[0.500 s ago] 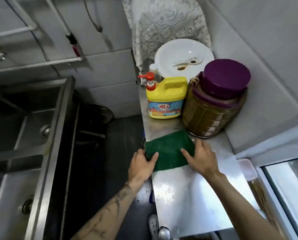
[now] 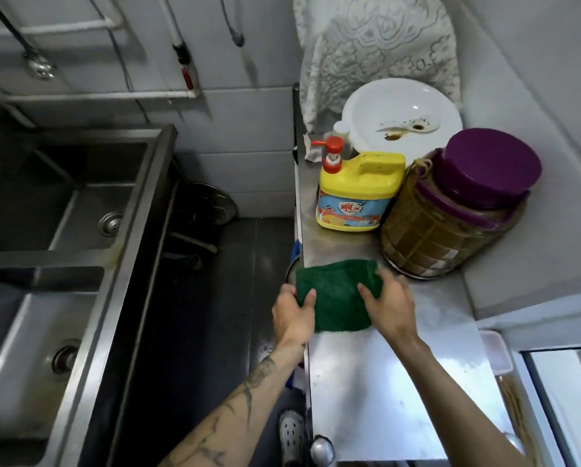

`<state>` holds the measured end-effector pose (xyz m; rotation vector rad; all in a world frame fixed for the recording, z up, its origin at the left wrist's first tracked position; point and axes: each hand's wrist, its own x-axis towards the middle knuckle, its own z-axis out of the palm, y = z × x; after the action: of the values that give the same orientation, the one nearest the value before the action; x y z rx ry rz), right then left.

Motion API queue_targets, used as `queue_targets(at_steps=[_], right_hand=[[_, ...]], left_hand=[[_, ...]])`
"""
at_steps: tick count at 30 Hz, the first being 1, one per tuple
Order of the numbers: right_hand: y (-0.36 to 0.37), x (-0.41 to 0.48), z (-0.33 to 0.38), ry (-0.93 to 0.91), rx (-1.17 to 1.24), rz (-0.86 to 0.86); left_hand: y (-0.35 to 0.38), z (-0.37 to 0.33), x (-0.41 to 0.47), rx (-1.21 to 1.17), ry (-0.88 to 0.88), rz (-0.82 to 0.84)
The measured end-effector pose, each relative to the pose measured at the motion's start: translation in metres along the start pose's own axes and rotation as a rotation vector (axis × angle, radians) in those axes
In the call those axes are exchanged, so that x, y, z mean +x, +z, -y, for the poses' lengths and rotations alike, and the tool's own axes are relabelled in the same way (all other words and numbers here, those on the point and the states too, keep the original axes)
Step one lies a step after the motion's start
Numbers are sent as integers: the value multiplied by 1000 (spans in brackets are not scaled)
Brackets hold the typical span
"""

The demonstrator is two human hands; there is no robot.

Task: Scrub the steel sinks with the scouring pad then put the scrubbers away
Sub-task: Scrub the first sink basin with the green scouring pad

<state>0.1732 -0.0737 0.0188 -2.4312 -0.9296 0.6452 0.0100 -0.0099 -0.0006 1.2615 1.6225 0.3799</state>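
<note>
- The green scouring pad (image 2: 338,294) lies flat at the worktop's (image 2: 383,382) left edge, just in front of the yellow detergent jug (image 2: 356,193) and the purple-lidded jar (image 2: 450,210).
- Since half a second ago it has barely shifted.
- The left hand (image 2: 294,316) pinches its left edge; the right hand (image 2: 391,306) presses open fingers on its right side.
- The steel sinks (image 2: 29,325) stand unattended, so this looks like putting away.

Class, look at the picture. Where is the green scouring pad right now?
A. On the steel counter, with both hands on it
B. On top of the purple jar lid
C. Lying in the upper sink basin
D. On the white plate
A: the green scouring pad lies on the steel counter, with the left hand gripping its left edge and the right hand pressing its right side.
</note>
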Motion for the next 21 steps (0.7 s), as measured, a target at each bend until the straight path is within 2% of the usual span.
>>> queue_targets(at_steps=[5,9,16,21], right_hand=[[10,-30,49,-163,64,4],[45,-70,119,-306,82,119],[136,-203,241,-622,98,374],[210,-330,292,-823,144,517]], left_hand=[[-66,19,-11,-130,100,-53],[-151,56,-30,-228,88,-192],[-315,157,-102,-441,5,-565],[-407,255,-173,-556,-107,-809]])
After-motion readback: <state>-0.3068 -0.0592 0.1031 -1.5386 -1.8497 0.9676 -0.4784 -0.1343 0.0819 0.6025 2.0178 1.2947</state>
